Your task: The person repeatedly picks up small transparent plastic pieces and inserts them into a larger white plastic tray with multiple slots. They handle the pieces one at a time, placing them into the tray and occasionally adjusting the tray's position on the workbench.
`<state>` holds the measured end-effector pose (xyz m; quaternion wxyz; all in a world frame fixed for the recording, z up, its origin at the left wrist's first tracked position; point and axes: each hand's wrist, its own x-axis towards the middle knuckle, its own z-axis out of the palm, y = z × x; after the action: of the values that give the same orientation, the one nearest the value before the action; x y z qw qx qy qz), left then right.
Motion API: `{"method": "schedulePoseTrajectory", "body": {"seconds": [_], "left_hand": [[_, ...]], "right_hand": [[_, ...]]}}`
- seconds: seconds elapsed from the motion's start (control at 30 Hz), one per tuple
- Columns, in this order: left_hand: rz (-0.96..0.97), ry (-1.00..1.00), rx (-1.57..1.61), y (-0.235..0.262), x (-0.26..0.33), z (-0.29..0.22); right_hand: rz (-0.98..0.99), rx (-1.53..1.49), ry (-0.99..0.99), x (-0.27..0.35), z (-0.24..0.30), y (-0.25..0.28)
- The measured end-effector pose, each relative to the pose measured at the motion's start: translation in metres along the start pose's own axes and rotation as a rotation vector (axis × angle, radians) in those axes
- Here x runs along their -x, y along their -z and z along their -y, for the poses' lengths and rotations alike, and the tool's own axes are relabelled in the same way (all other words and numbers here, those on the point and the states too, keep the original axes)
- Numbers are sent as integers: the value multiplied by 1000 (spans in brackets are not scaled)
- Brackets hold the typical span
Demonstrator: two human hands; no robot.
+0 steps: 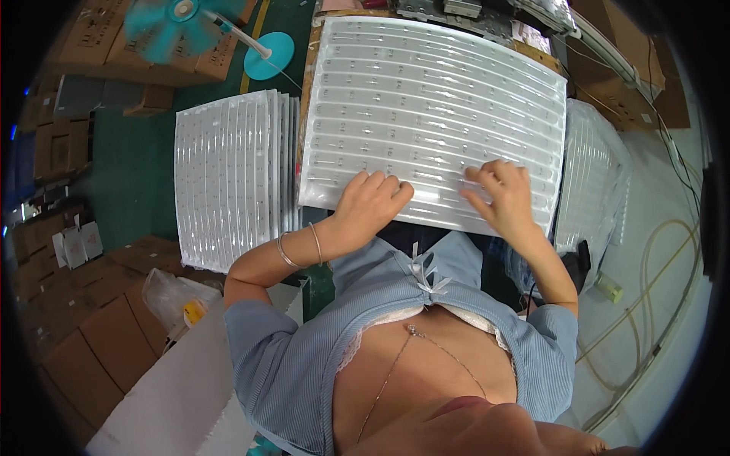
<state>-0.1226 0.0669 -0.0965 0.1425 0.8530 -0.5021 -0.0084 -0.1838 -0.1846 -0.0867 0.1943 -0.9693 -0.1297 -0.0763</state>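
A clear plastic blister tray lies flat on the surface, covering most of it, its near edge hanging toward the person. Its ribbed channels run left to right, so the rows' long axis follows the near edge of the surface. The left hand rests loosely curled on the tray's near edge, holding nothing. The right hand lies with fingers spread on the near right rows, pressing or feeling along a channel. The step looks like working along the nearest rows; the next move calls for light, even fingertip pressure. A stack of like trays stands off the surface's left edge.
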Motion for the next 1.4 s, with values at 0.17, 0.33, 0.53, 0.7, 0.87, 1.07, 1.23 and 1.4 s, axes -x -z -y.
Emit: {"method": "schedulePoseTrajectory", "body": {"seconds": [0.17, 0.33, 0.53, 0.7, 0.87, 1.07, 1.23, 1.4], "left_hand": [[0, 45, -91, -6, 3, -1], [-134, 46, 192, -10, -12, -15], [-110, -178, 165, -36, -31, -31], [73, -208, -16, -31, -30, -22], [90, -140, 162, -6, -50, 2], [-572, 126, 148, 57, -185, 69], [-802, 164, -283, 79, -293, 101], [-633, 76, -347, 83, -334, 102]], "right_hand": [[83, 24, 55, 21, 8, -19], [-10, -422, -95, 8, -4, 0], [-341, -682, -524, 0, -66, 13], [-441, -871, -576, -11, -80, 29], [-469, -970, -560, -29, -98, 36], [-583, -821, -538, -64, -110, 57], [-761, -440, -371, -116, -123, 70], [-847, -120, -220, -181, -125, 82]]}}
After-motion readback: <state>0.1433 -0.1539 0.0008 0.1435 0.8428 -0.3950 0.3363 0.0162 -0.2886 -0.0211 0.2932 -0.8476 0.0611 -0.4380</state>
